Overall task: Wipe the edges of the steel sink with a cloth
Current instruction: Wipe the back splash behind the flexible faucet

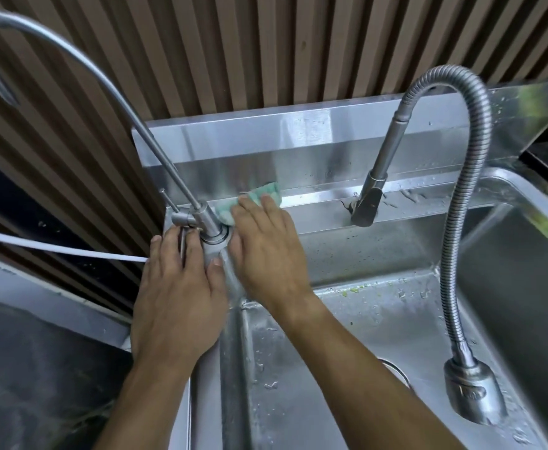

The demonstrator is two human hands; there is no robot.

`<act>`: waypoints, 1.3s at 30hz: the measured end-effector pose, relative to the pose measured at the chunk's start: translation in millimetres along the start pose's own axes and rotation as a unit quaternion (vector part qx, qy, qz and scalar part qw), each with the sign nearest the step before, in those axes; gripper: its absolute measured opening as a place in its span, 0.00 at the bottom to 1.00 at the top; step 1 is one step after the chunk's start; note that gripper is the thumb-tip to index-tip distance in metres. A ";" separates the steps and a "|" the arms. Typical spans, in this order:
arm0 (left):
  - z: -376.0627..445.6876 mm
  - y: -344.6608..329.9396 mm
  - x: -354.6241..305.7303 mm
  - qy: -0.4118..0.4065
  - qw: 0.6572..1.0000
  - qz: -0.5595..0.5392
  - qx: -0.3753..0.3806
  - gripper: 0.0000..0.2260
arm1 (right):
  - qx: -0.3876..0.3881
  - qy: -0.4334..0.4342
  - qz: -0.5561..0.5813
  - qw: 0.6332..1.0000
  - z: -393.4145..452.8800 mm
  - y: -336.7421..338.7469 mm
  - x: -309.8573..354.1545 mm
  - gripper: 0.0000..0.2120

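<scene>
A: What is being seen nearest the camera?

B: Two bare forearms are being reached forward over the wet stainless steel sink. The basin floor is being dotted by water drops, and part of a drain opening is being hidden behind the right forearm. At the right, the ribbed flexible metal spray hose is being arched over, its spray head hanging down into the basin.

A: And the hands?

B: The left hand is being laid flat on the sink's left rim, fingers straight and spread, tips touching the base of the thin gooseneck steel tap. Nothing is being gripped by it. The right hand is being pressed, fingers extended, onto the green-and-white cloth.

A: Where is the cloth being held?

B: Against the rear ledge of the sink, just right of the tap base, below the upright steel backsplash. Its long axis is being run along the ledge, left to right, rising slightly toward the right.

A: What is hard to make out?

B: Most of the cloth is being covered by the fingers, so its full shape cannot be told. A thin white cord is being cut off at the left edge. Farthest back, the brown slatted wall is being seen.
</scene>
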State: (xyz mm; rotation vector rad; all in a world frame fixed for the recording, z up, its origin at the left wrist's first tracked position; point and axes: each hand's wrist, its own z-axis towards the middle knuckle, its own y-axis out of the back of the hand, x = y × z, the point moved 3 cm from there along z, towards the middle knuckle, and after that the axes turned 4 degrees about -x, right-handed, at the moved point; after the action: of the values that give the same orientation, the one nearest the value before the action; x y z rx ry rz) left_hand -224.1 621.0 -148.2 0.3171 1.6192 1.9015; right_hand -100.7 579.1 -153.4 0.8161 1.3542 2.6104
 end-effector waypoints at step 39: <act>-10.2 6.7 -3.8 -0.030 0.996 -0.007 0.079 0.34 | -0.047 -0.233 -0.092 0.967 4.9 28.9 -41.9 0.26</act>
State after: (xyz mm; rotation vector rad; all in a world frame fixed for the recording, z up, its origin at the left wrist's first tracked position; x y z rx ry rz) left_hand -228.7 610.2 -143.3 0.4226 1.7320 1.7400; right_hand -57.9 552.2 -146.0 1.1354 1.1021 2.1406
